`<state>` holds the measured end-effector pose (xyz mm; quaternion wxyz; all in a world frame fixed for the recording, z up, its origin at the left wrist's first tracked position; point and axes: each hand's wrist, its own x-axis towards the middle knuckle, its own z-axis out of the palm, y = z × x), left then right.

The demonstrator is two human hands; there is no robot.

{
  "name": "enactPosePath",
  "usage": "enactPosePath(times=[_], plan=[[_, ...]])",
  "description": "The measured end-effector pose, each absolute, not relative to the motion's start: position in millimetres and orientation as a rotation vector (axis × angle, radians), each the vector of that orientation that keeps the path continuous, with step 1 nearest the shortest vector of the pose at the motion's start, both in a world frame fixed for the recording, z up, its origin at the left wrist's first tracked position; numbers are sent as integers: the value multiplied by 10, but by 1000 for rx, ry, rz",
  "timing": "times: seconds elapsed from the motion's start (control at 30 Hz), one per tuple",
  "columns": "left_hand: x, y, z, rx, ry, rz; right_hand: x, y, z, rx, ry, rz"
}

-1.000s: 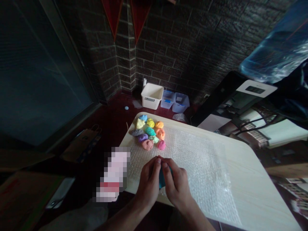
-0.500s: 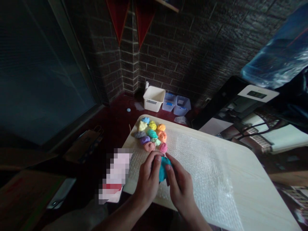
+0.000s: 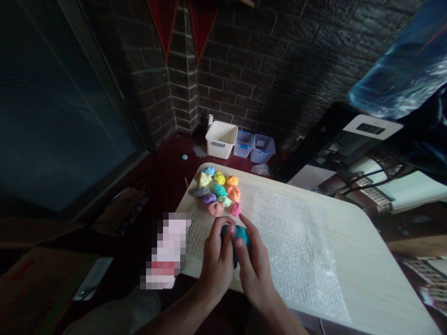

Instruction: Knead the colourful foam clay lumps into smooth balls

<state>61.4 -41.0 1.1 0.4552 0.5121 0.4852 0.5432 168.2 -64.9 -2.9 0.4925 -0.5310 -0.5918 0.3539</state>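
Note:
Between my two hands is a lump of teal modelling clay [image 3: 241,232], with a darker patch on its left side. My left hand [image 3: 219,253] curls around the left of the lump, its thumb pressed on top. From the other side my right hand [image 3: 254,265] grips it, thumb on the near face and index finger stretched along the far edge. Just beyond my fingertips lie several soft coloured clay lumps, among them a pink lump [image 3: 235,209], a salmon lump [image 3: 215,208], a purple lump [image 3: 208,199] and a green-teal lump [image 3: 219,190].
Bubble wrap [image 3: 296,246] covers much of the pale wooden table [image 3: 363,260]. A blurred pink object [image 3: 171,246] is at the table's left edge. On the floor behind stand a white basket [image 3: 220,144] and two clear bins [image 3: 262,150]. Cardboard boxes [image 3: 38,274] lie at the left.
My hands have closed in on the teal clay and turned it, so a darker part shows at the left. The right hand has shifted slightly left. The whole view has moved a little.

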Motion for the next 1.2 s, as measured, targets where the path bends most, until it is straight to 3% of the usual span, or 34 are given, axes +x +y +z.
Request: enactPosePath(times=[0.5, 0.7, 1.2], plan=[[633, -515, 46, 1191, 1243, 1297, 1589, -659, 33, -1291, -1298, 811], [693, -597, 87, 1008, 1123, 1017, 1732, -697, 22, -1417, -1255, 627], [891, -956, 35, 1166, 1028, 1038, 2093, -1150, 101, -1410, -1396, 663]])
